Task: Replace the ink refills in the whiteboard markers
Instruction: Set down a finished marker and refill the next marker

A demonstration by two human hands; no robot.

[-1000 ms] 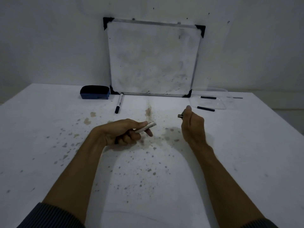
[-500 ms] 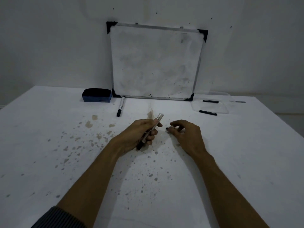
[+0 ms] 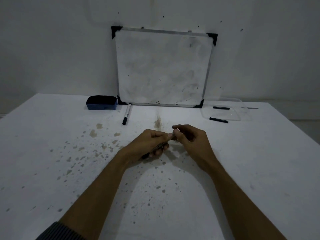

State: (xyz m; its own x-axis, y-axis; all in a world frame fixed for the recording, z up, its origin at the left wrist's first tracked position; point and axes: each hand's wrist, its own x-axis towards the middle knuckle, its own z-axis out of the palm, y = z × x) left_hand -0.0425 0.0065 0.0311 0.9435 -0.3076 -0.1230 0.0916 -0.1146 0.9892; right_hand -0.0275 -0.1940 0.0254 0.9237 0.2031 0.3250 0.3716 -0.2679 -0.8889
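My left hand (image 3: 152, 143) grips a whiteboard marker barrel (image 3: 160, 146) at the table's middle, its dark end pointing toward me and its open end up and to the right. My right hand (image 3: 192, 139) pinches a small end piece (image 3: 174, 133) right at that open end; the fingers hide most of it. A second marker (image 3: 127, 114) with a black cap lies near the whiteboard's lower left corner. Two black ink refills (image 3: 218, 120) (image 3: 221, 108) lie in a clear tray (image 3: 232, 117) at the back right.
A small whiteboard (image 3: 162, 66) leans on the wall at the back of the stained white table (image 3: 52, 161). A blue eraser (image 3: 102, 103) sits left of it. A thin pale stick (image 3: 252, 108) lies right of the tray.
Both hands came together at the table's middle. My right hand brought the small end piece from the right up to the open end of the barrel, which my left hand tilted upright.
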